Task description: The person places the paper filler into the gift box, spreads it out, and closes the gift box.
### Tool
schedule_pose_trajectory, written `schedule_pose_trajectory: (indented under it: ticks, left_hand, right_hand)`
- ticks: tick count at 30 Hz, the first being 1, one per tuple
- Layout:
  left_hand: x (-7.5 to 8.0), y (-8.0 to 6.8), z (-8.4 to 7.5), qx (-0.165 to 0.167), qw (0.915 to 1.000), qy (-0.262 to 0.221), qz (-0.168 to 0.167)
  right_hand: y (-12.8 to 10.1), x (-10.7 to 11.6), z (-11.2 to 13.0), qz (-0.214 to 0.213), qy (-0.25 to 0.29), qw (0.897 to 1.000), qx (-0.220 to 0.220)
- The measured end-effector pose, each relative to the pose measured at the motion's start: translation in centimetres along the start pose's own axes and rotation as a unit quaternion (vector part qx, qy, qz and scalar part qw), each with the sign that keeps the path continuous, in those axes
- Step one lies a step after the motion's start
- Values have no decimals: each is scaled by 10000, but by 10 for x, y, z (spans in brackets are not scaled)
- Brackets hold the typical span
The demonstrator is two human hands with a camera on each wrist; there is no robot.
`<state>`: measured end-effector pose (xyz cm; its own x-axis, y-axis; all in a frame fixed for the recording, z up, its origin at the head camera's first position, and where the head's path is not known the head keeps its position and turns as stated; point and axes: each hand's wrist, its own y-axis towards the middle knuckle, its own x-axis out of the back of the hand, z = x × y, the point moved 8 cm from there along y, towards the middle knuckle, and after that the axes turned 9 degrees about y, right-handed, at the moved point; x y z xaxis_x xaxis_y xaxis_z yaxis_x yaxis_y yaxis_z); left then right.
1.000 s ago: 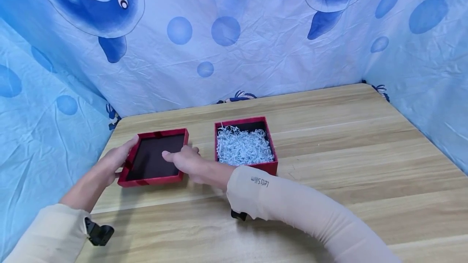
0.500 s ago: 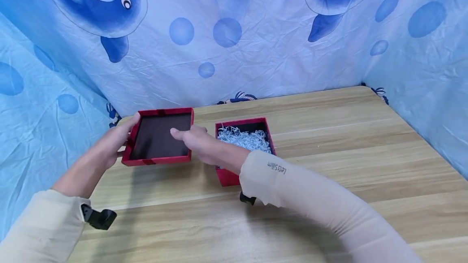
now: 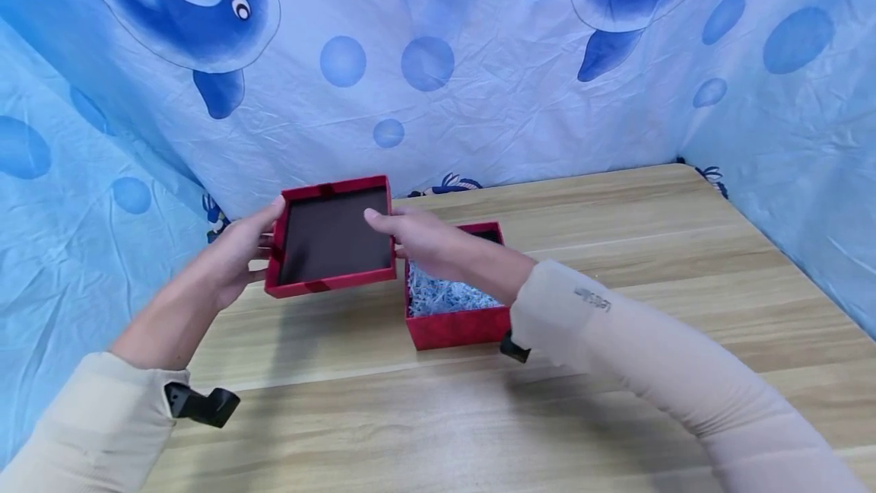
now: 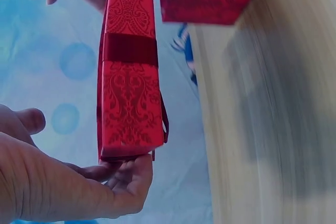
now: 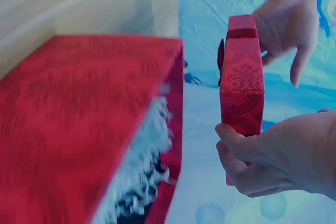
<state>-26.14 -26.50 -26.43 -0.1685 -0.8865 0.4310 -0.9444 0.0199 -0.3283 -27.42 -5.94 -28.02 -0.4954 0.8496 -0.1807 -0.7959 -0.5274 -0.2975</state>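
A shallow red box lid (image 3: 338,234) with a dark inside is held up over the table, its hollow side facing me. My left hand (image 3: 236,253) grips its left side and my right hand (image 3: 427,242) its right side. The left wrist view shows the lid's patterned red side wall (image 4: 131,98) with a darker ribbon band, fingers curled at its end. To the right stands the red box base (image 3: 455,329), holding pale shredded paper (image 3: 445,291); my right wrist and forearm cover part of it. In the right wrist view the base (image 5: 79,108) looms large beside the lid (image 5: 242,77).
Everything is over a light wooden table (image 3: 616,280). A blue cloth backdrop (image 3: 479,97) with whale pictures hangs along the table's back and sides. Each sleeve carries a small black camera, such as the left wrist camera (image 3: 201,404).
Both hands have lifted the lid and carried it rightward and away from me, closer to the base. The base stays where it was. My right forearm has shifted right.
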Motion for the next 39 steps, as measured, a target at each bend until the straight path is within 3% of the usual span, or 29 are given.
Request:
schedule_pose_trajectory:
  ticks: [6,12,23,30,39]
  left_hand:
    - [-31,-5,-22,-367,9988,-266,200]
    - [-57,-6,-37,-531,9948,-763,410]
    - [-101,0,-53,-480,9897,-1177,661]
    - [-118,6,-59,-530,9876,-1289,719]
    - [-124,12,-57,-439,9890,-1233,693]
  right_hand:
    - [-20,36,8,-116,-60,9999,43]
    - [-36,63,13,-206,-134,9996,121]
    - [-60,107,10,-120,-125,9990,401]
    - [-69,122,9,-101,-15,9987,507]
    - [-74,127,6,-117,-5,9991,399]
